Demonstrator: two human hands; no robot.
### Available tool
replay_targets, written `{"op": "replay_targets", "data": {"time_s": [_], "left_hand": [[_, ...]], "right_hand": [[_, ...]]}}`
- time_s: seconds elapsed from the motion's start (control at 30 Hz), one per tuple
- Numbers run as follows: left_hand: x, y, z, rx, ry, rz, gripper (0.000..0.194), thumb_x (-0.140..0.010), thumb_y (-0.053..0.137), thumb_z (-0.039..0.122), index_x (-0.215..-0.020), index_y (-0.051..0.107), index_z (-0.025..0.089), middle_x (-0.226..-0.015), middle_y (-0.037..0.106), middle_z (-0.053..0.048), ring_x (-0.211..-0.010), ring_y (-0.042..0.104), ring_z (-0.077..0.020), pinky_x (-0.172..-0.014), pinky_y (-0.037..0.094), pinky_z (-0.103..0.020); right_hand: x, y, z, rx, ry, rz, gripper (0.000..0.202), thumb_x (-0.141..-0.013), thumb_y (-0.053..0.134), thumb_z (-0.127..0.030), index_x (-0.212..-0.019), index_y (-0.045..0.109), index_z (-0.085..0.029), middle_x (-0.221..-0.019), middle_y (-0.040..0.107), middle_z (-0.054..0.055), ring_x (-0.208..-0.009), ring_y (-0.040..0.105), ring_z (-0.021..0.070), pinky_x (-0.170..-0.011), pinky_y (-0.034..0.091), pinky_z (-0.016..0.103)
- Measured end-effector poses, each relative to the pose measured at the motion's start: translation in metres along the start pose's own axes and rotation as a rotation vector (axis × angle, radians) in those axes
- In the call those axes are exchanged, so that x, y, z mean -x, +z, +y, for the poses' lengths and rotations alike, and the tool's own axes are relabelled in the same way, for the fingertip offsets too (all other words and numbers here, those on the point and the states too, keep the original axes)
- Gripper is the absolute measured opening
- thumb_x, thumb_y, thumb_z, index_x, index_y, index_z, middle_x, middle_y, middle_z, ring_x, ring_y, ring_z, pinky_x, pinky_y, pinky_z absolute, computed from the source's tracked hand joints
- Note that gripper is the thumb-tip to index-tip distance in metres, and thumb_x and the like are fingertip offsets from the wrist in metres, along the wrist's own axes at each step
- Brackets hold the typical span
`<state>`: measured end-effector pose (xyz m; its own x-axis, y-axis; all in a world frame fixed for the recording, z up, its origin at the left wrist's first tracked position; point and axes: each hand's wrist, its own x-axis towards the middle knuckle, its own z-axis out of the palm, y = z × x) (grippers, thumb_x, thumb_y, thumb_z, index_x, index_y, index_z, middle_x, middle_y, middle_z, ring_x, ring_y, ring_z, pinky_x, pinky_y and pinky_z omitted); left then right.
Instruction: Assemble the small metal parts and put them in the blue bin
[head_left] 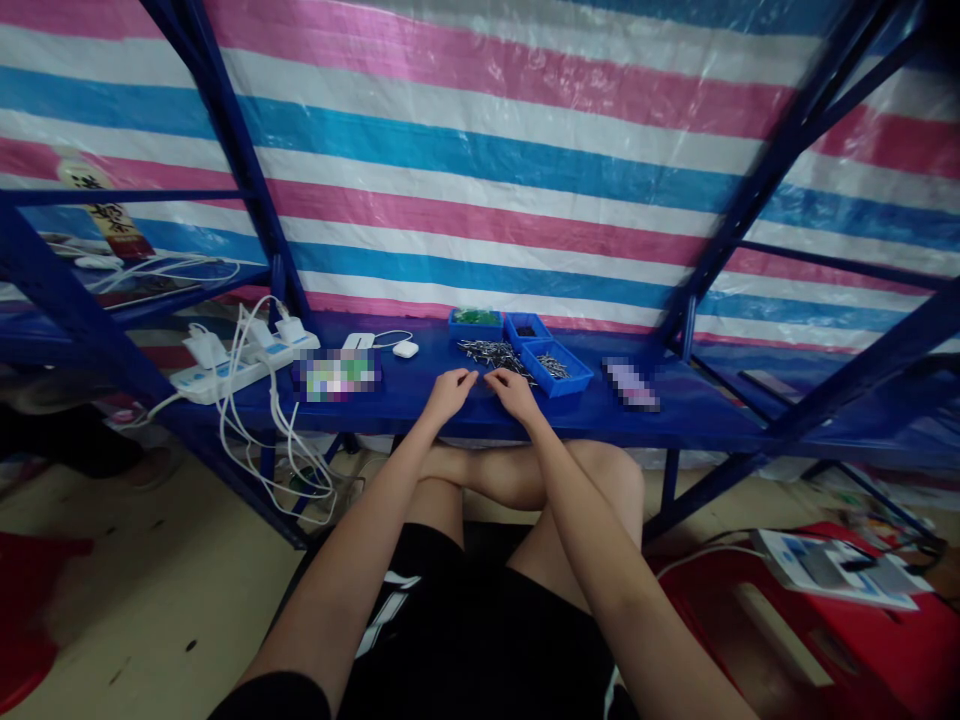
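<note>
My left hand (451, 391) is over the front part of the blue table, thumb and fingers pinched together. Facing it, a small gap away, my right hand (513, 390) is also pinched, beside a pile of small dark and silver pieces (491, 353). Whatever the fingertips of either hand hold is too small to make out. Right of the pile, a blue tray (574, 384) holds silvery pieces. Behind it stands a smaller blue tray (527, 322) with dark pieces, and to its left a blue tray (452, 320) with green pieces.
On the blue table (420, 400), a power strip (247, 374) with tangled white cables sits left, near a blurred package (337, 375) and a white earphone case (406, 349). A blurred phone (631, 384) lies right. Blue metal posts flank the table.
</note>
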<state>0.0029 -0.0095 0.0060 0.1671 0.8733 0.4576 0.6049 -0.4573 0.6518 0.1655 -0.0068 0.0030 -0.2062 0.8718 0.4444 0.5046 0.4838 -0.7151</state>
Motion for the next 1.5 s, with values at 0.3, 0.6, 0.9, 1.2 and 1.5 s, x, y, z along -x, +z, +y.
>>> {"op": "replay_targets", "data": {"time_s": [0.3,0.6,0.9,1.2,1.5], "left_hand": [[-0.001,0.005,-0.007,0.171,0.074,0.024,0.018,-0.077,0.052,0.025,-0.087,0.063,0.015,-0.086,0.065,-0.005,-0.077,0.057,-0.0139,-0.073,0.044,-0.025],[0.0,0.002,-0.002,0.122,0.049,0.007,0.021,-0.08,0.048,0.029,-0.086,0.063,0.016,-0.085,0.066,-0.005,-0.077,0.058,-0.0149,-0.074,0.044,-0.026],[-0.004,0.002,-0.006,-0.013,-0.061,0.059,0.027,-0.085,0.04,0.032,-0.092,0.06,0.016,-0.082,0.066,-0.006,-0.075,0.058,-0.0171,-0.072,0.043,-0.028],[-0.004,0.01,-0.006,-0.325,-0.061,-0.019,0.024,-0.079,0.047,0.024,-0.099,0.058,0.015,-0.094,0.06,-0.012,-0.091,0.052,-0.0243,-0.081,0.04,-0.036],[0.0,0.01,-0.005,-0.404,-0.043,-0.068,0.024,-0.081,0.045,0.026,-0.096,0.06,0.016,-0.097,0.056,-0.013,-0.096,0.047,-0.0261,-0.081,0.038,-0.037]], "right_hand": [[-0.003,0.002,0.01,-0.051,-0.015,0.049,0.021,-0.077,0.051,-0.03,-0.087,0.065,-0.017,-0.084,0.065,0.002,-0.075,0.057,0.0135,-0.072,0.042,0.024],[-0.001,0.002,0.006,-0.018,0.001,0.039,0.022,-0.079,0.049,-0.032,-0.086,0.064,-0.018,-0.082,0.066,0.002,-0.075,0.057,0.0141,-0.072,0.042,0.025],[-0.008,0.004,0.003,0.1,0.017,-0.069,0.021,-0.081,0.047,-0.03,-0.079,0.064,-0.018,-0.075,0.066,0.001,-0.068,0.057,0.013,-0.068,0.042,0.023],[-0.085,-0.048,-0.002,0.613,0.116,0.117,0.022,-0.083,0.047,-0.024,-0.091,0.064,-0.014,-0.088,0.065,0.013,-0.082,0.058,0.0209,-0.073,0.039,0.028],[-0.105,-0.038,0.013,0.799,0.097,0.013,0.024,-0.082,0.048,-0.018,-0.102,0.06,-0.012,-0.1,0.06,0.016,-0.094,0.054,0.0215,-0.08,0.038,0.029]]}}
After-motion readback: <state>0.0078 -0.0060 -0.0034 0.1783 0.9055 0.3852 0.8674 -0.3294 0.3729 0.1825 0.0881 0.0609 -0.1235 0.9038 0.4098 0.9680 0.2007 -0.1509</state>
